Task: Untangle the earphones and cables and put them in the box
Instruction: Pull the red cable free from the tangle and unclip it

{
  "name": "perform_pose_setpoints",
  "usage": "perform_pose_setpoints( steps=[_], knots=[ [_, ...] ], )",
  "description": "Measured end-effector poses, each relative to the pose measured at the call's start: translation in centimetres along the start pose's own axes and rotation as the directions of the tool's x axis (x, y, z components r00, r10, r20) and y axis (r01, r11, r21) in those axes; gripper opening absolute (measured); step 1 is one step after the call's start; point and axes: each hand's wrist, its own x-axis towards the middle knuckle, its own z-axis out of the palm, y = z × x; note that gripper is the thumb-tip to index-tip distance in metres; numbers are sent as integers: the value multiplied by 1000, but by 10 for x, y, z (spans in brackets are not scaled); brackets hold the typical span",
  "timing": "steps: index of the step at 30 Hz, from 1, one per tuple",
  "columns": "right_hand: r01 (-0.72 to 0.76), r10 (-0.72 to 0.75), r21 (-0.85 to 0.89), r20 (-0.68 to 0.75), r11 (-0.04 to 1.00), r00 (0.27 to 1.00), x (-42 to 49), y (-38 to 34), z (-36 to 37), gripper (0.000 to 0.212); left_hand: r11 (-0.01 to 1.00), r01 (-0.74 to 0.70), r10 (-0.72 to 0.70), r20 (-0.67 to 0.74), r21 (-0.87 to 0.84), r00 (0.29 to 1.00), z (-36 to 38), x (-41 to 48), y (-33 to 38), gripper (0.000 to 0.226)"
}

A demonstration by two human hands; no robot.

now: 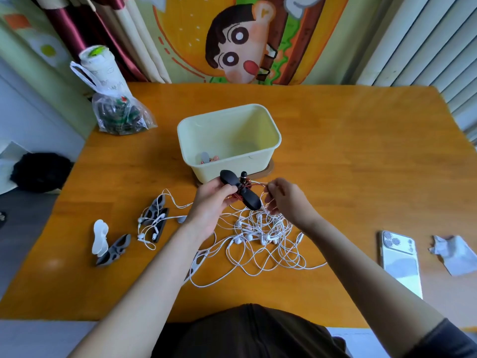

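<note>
The orange-brown wooden worktop [348,151] has a smooth, faintly grained surface. Near its middle stands a pale yellow rectangular plastic box [278,140] with rounded corners and glossy walls. It opens upward and its long axis runs roughly from 9 to 3 o'clock. A grey and reddish item lies in its 7 o'clock corner.

At 6 o'clock from the box, a loose tangle of thin white rubbery earphone cords [260,236] sprawls on the worktop, with small glossy earbuds scattered through it.

A white glossy smartphone [400,259] lies flat at 4 o'clock.

Just in front of the box's near wall, the left hand [209,202] has its grip clamped on a matte black oblong cable winder [232,180]. The winder is raised above the tangle, with its long axis pointing from 10 to 4 o'clock. A red braided cable [241,193] is wrapped around its waist.

The right hand [286,200] has its fingertips together, pinching a thin pale strand [258,184] that leads off the winder. I cannot tell whether this is the braided cable's end.

At 8 o'clock lie a grey perforated winder [116,250] and a white one [99,237].
</note>
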Motion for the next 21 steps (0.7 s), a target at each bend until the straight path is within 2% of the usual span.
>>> perform_pose_setpoints(
  steps=[3,6,8,11,13,18,21],
  knots=[
    [169,-183,-116,-119,979,976,-1,-10,-5,24,992,-9,7,14,125,1000,1,0,-8,21],
    [299,-300,-30,-37,954,953,-10,-26,-6,25,988,2,-5,19,156,1000,5,-1,-11,19],
    [358,-356,-28,46,933,933,-16,-30,-5,24,993,34,-37,31,112,999,7,-2,-9,18],
    [435,-409,-180,164,882,898,-20,-27,-1,12,994,110,-110,-9,14,994,9,-3,-2,14],
    [454,-419,-255,180,854,890,-21,-23,2,6,990,141,-142,-35,-15,989,11,-4,0,15],
    [363,-395,-284,-62,887,917,-20,-20,2,10,992,116,-114,47,-41,992,17,-14,2,21],
    [338,-377,-257,-121,905,918,-24,-20,0,13,995,98,-97,50,-20,994,19,-16,2,18]
  ],
)
